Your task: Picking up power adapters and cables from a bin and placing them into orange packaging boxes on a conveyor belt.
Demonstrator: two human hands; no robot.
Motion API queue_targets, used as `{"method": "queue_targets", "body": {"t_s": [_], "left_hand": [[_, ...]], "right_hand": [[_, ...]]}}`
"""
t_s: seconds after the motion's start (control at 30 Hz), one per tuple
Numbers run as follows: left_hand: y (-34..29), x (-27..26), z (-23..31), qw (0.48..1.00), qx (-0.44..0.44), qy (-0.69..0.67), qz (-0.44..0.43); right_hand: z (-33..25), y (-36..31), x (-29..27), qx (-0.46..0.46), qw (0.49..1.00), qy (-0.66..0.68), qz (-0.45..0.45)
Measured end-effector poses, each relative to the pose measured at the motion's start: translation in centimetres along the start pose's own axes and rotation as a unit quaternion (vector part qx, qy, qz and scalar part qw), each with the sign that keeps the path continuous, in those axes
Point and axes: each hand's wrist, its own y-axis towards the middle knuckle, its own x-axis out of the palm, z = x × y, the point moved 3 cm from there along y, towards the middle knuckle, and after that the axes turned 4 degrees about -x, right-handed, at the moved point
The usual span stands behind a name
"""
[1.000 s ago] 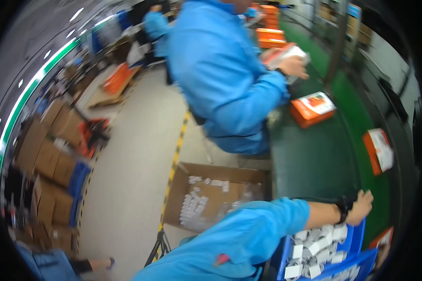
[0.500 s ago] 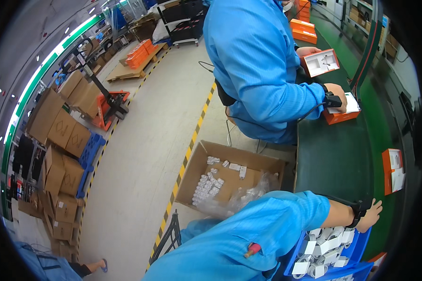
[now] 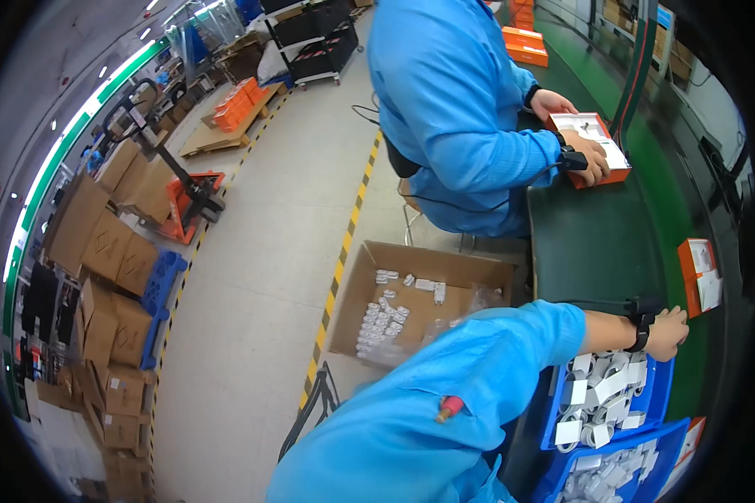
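My left hand (image 3: 668, 334) reaches across the green work surface, wearing a black wrist strap. Its fingers look apart and slightly bent, with nothing visible in them. Just beyond the fingertips lies an open orange box (image 3: 689, 263) with white inserts; I cannot tell whether they touch. Below the wrist, a blue bin (image 3: 663, 387) holds coiled white cables with white paper wraps (image 3: 606, 387). Nearer me, a second blue bin (image 3: 675, 450) contains small white pieces that look like power adapters (image 3: 614, 474). Another orange-and-white box (image 3: 688, 448) shows partly beside it. My right hand is out of view.
A co-worker in blue (image 3: 445, 117) handles an open orange box (image 3: 617, 175) farther along the bench (image 3: 591, 251). A cardboard carton (image 3: 361, 293) with white adapters stands on the floor. Stacked cartons (image 3: 113, 243), a pallet jack (image 3: 195, 197) and striped floor tape lie left.
My left hand has moved closer to the open orange box, its fingers less spread. The co-worker has brought the two box parts together. More of the nearer blue bin shows.
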Motion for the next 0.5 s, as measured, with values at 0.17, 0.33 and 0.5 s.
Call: {"method": "queue_targets", "body": {"t_s": [0.17,0.33,0.5], "left_hand": [[-9.9,-10.5,7.6,0.985,0.16,0.029,0.057],[-28.1,-20.0,12.5,0.988,0.141,0.053,0.015],[-48.2,-19.8,10.5,0.945,-0.284,0.103,-0.125]], "right_hand": [[-3.1,-1.1,2.3,-0.008,0.998,0.064,-0.028],[-4.9,-1.3,3.6,-0.03,0.994,0.101,-0.038],[-4.6,-2.2,4.1,-0.029,0.991,0.124,-0.029]]}}
